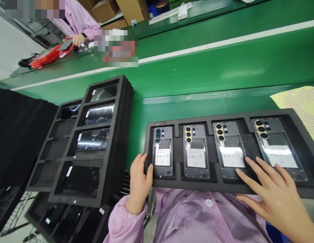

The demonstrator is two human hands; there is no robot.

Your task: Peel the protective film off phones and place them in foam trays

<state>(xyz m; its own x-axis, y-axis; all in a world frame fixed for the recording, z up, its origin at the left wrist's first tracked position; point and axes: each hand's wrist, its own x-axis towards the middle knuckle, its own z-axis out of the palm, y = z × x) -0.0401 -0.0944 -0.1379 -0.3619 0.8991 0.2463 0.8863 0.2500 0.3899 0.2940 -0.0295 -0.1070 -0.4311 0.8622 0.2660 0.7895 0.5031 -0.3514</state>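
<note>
green worktops crossed by a pale strip run the breadth of a workroom, where a co-worker in a pink sleeve has a hand at a dark flat piece beside a red bundle on the far side. nearer, a black foam tray lies at a slant just before the wearer's pink striped garment, with four phones set one to a compartment, rear sides up and white labels showing: the leftmost phone has blue about its large lenses, while the second phone, third phone and fourth phone have pale gold. the wearer's left hand is at the tray's left end, thumb by the rim and set a little apart from the fingers; how firmly it grips cannot be told. the right hand is spread wide over the third and fourth phones, its fingers fanned and the palm near the front rim; whether the fingertips press on the phones cannot be told. at left stands a stack of black trays with glossy dark phones; at far right lies a yellow dotted sheet
</note>
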